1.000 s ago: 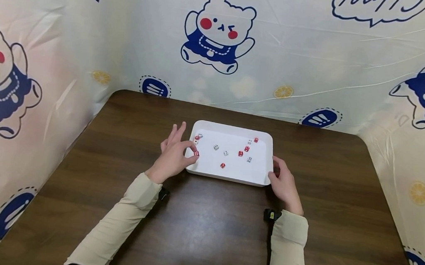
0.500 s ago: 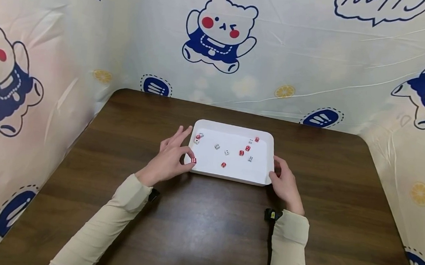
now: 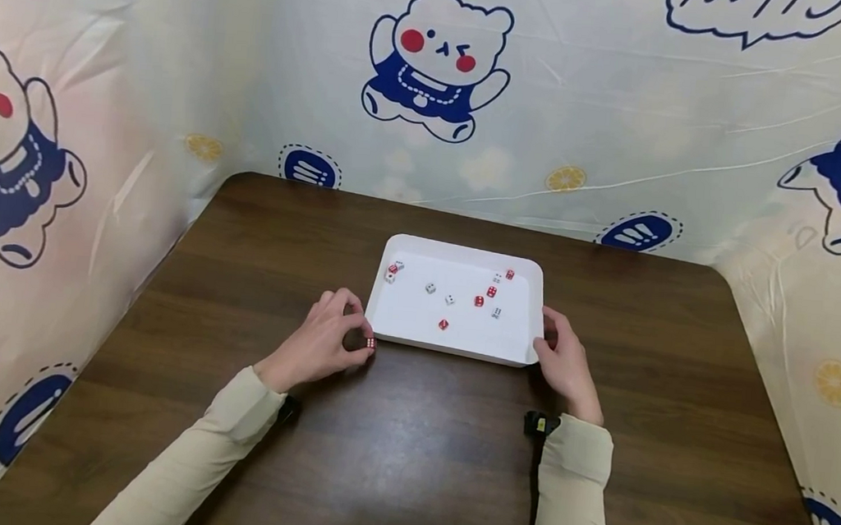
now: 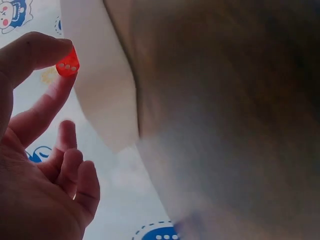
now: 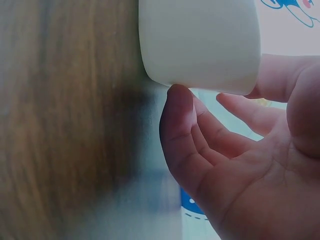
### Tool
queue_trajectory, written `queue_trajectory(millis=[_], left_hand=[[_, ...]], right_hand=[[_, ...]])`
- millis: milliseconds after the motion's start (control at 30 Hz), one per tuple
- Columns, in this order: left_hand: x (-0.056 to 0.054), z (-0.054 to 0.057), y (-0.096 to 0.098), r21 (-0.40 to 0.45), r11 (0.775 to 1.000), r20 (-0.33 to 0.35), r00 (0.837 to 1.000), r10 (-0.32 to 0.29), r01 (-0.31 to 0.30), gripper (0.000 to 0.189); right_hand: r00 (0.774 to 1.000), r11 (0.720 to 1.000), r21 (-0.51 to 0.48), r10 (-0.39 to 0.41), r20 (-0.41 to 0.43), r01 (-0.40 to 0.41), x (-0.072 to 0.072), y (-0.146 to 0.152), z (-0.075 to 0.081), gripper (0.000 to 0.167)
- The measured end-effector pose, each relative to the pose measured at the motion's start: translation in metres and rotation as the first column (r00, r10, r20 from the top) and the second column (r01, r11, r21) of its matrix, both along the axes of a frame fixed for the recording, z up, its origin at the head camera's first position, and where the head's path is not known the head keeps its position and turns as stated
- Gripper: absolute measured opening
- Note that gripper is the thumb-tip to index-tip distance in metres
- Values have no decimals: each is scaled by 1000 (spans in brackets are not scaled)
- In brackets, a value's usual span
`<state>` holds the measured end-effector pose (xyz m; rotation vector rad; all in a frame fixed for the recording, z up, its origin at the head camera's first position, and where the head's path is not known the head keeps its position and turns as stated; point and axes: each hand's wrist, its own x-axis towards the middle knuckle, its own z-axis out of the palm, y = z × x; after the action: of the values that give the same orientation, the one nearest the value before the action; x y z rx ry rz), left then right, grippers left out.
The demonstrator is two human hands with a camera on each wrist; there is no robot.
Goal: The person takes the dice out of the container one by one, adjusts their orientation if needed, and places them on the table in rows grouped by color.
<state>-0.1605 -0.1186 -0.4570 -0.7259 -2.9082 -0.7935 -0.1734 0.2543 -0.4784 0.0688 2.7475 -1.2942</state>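
My left hand [image 3: 316, 343] pinches a red die [image 3: 371, 343] between thumb and index finger, just off the front left corner of the white tray [image 3: 409, 315]. White pips show on the die [image 4: 67, 65] in the left wrist view, where the other fingers are loosely bent. At the tray's right end, my right hand [image 3: 568, 365] holds the edge. Seen from the right wrist, its fingers [image 5: 180, 130] meet the bottom of the tray's wall [image 5: 200, 45], and the thumb is partly hidden behind that wall.
Inside the tray lie several red and white dice, including a white die [image 3: 430, 288] near the middle and a red die [image 3: 443, 324] toward the front. A brown wooden table [image 3: 406, 451] carries the tray. A printed curtain [image 3: 596, 103] surrounds its back and sides.
My left hand has carried the red die from over the tray's left side toward me and slightly left, past the front left corner. My right hand has stayed on the tray's edge.
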Motion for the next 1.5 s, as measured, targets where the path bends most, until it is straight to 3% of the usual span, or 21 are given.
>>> queue_trajectory(millis=[433, 867, 1500], left_hand=[[6, -15, 0, -28, 999, 55, 998, -38, 40, 10], [5, -17, 5, -113, 991, 146, 988, -50, 67, 8], [3, -19, 6, -138, 988, 178, 983, -50, 75, 10]], right_hand=[[1000, 1000, 4, -6, 11, 6, 0, 1, -2, 51], [1000, 1000, 1, -1, -4, 1, -1, 1, 0, 51], [1000, 1000, 6, 1, -5, -1, 0, 1, 1, 51]])
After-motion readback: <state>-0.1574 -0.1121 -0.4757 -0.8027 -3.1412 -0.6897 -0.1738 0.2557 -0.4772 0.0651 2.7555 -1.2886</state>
